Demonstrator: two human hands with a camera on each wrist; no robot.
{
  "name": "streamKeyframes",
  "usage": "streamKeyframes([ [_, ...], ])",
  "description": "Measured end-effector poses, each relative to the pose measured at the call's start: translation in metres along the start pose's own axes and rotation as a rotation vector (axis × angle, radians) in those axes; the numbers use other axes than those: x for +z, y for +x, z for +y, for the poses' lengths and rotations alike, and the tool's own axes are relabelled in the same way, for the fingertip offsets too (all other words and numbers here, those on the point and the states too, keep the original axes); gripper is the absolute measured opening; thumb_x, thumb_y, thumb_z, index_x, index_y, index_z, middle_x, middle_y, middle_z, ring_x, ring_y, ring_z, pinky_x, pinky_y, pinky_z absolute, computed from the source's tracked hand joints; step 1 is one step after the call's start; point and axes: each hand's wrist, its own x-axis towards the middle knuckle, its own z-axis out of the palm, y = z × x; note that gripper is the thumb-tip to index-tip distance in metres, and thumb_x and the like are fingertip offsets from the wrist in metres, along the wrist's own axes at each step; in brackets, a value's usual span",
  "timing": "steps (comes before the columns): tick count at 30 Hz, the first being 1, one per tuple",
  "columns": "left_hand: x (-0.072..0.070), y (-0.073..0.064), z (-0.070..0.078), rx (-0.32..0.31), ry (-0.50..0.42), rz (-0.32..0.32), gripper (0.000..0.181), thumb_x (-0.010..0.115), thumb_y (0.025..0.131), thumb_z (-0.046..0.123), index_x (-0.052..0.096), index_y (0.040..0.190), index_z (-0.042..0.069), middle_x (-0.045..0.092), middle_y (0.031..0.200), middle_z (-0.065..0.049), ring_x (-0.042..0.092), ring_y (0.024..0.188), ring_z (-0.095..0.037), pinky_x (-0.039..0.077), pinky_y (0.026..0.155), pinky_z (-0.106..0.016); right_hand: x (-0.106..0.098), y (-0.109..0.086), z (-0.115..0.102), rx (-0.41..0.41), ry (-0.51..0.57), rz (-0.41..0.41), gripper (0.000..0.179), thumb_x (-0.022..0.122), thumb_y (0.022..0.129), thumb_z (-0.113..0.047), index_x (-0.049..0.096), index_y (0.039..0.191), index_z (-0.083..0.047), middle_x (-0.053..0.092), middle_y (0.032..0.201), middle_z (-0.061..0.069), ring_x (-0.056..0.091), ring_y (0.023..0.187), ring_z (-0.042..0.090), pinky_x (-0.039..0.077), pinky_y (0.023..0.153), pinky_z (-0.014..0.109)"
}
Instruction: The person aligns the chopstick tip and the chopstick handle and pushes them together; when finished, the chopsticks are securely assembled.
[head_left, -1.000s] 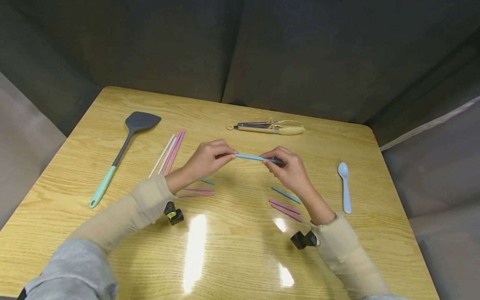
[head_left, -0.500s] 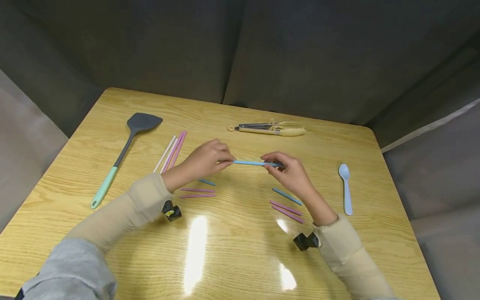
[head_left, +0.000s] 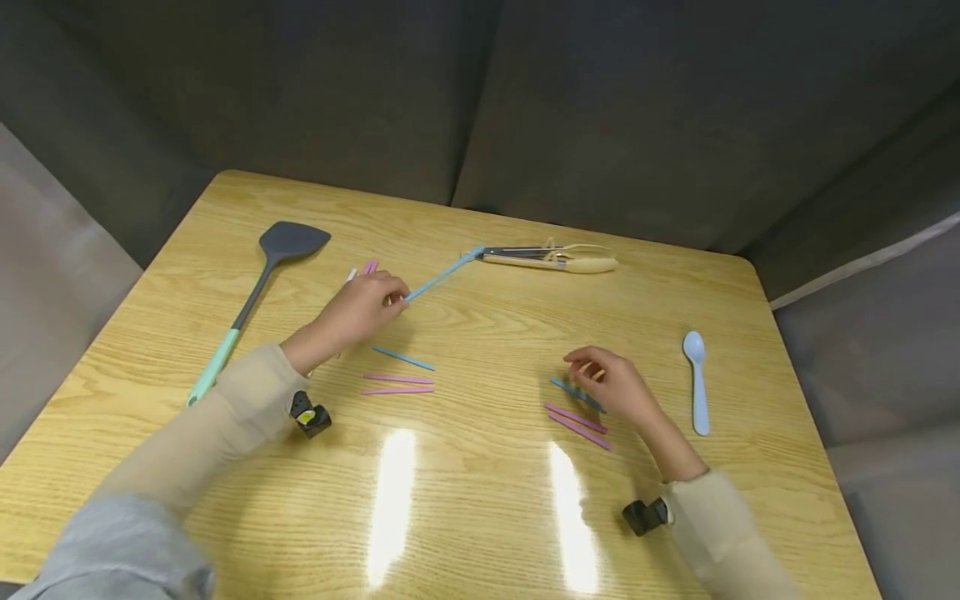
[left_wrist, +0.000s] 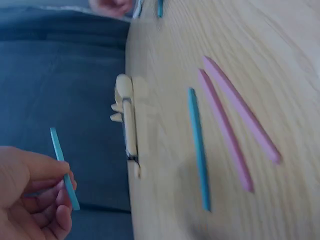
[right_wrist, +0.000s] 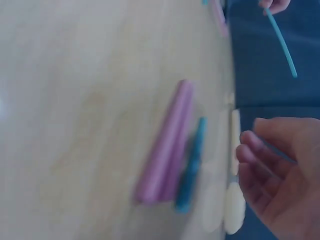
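Note:
My left hand (head_left: 360, 307) pinches one end of a long blue stick (head_left: 442, 273) above the wooden table (head_left: 480, 500). Its free end points toward the tongs (head_left: 551, 257). The left wrist view shows that hand (left_wrist: 30, 200) with the blue stick (left_wrist: 64, 170) between thumb and fingers. My right hand (head_left: 611, 385) hovers with loosely curled fingers over a short blue stick (head_left: 566, 387) lying beside two pink ones (head_left: 576, 421). In the right wrist view the right hand (right_wrist: 280, 175) holds nothing I can make out, close to the blue stick (right_wrist: 192, 165) and pink sticks (right_wrist: 167, 145).
A second group lies by my left forearm: one blue stick (head_left: 403, 358) and two pink ones (head_left: 397, 384). Long pink and white sticks (head_left: 369, 267) poke out behind the left hand. A grey spatula (head_left: 255, 292) lies at the left, a pale blue spoon (head_left: 697, 379) at the right.
My right hand let go of the blue stick and dropped down to the right group of short sticks. My left hand carried the stick away to the left and back.

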Motion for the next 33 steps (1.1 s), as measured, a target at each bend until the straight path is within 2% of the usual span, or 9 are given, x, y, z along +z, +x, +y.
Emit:
streamKeyframes([
  [3,0.000,-0.005,-0.011,-0.041,0.004,0.020,0.018,0.059,0.085,0.006,0.064,0.099,-0.005,0.061,0.082,-0.011,0.054,0.070,-0.019,0.047,0.065,-0.032,0.004,-0.008,0.010,0.039,-0.056,-0.096,0.022,0.060,0.085,-0.010,0.060,0.106,-0.003,0.060,0.088,0.004,0.055,0.075,0.017,0.046,0.063,0.032],
  [6,0.001,-0.010,-0.021,-0.078,0.004,0.017,0.021,0.059,0.084,0.004,0.062,0.102,-0.008,0.060,0.079,-0.013,0.051,0.058,-0.016,0.047,0.057,-0.029,0.008,-0.014,0.017,0.066,-0.114,-0.141,0.022,0.063,0.083,-0.013,0.061,0.103,-0.005,0.056,0.084,0.001,0.050,0.070,0.013,0.042,0.060,0.028],
  [10,0.003,-0.017,-0.029,-0.163,-0.050,-0.019,0.026,0.055,0.086,0.002,0.056,0.109,-0.009,0.056,0.077,-0.015,0.045,0.039,-0.012,0.041,0.038,-0.024,0.009,-0.017,0.022,0.073,-0.177,-0.140,0.022,0.065,0.081,-0.015,0.062,0.100,-0.006,0.055,0.083,0.001,0.048,0.069,0.014,0.040,0.058,0.029],
  [13,0.006,-0.021,-0.033,-0.209,-0.066,-0.014,0.023,0.055,0.085,0.001,0.055,0.107,-0.008,0.057,0.079,-0.016,0.047,0.040,-0.013,0.041,0.037,-0.023,0.010,-0.017,0.023,0.074,-0.225,-0.132,0.021,0.066,0.080,-0.016,0.062,0.099,-0.007,0.055,0.083,0.001,0.049,0.071,0.015,0.041,0.058,0.030],
  [17,0.011,-0.024,-0.036,-0.220,-0.026,0.013,0.016,0.057,0.083,0.000,0.056,0.097,-0.008,0.059,0.081,-0.018,0.052,0.054,-0.017,0.044,0.046,-0.023,0.011,-0.017,0.024,0.080,-0.282,-0.133,0.018,0.066,0.080,-0.016,0.062,0.096,-0.009,0.053,0.081,0.000,0.049,0.071,0.015,0.042,0.056,0.029],
  [23,0.018,-0.029,-0.041,-0.225,-0.015,0.037,0.012,0.057,0.082,-0.002,0.054,0.091,-0.009,0.060,0.080,-0.021,0.054,0.057,-0.021,0.044,0.046,-0.025,0.011,-0.016,0.024,0.073,-0.305,-0.125,0.009,0.064,0.081,-0.010,0.061,0.089,-0.009,0.051,0.079,-0.001,0.046,0.067,0.014,0.040,0.054,0.027],
  [29,0.026,-0.033,-0.048,-0.207,0.026,0.025,0.010,0.057,0.080,-0.005,0.052,0.088,-0.009,0.057,0.074,-0.019,0.050,0.057,-0.021,0.045,0.050,-0.029,0.002,-0.013,0.021,0.057,-0.258,-0.075,0.009,0.064,0.081,-0.008,0.060,0.089,-0.007,0.053,0.078,0.001,0.050,0.068,0.015,0.042,0.054,0.028],
  [33,0.033,-0.037,-0.052,-0.210,0.046,0.000,0.015,0.056,0.078,-0.006,0.051,0.091,-0.009,0.056,0.073,-0.018,0.048,0.057,-0.021,0.045,0.050,-0.030,-0.007,-0.008,0.014,0.081,-0.207,-0.069,0.009,0.061,0.083,-0.009,0.059,0.092,-0.007,0.056,0.082,0.003,0.052,0.071,0.017,0.041,0.053,0.028],
])
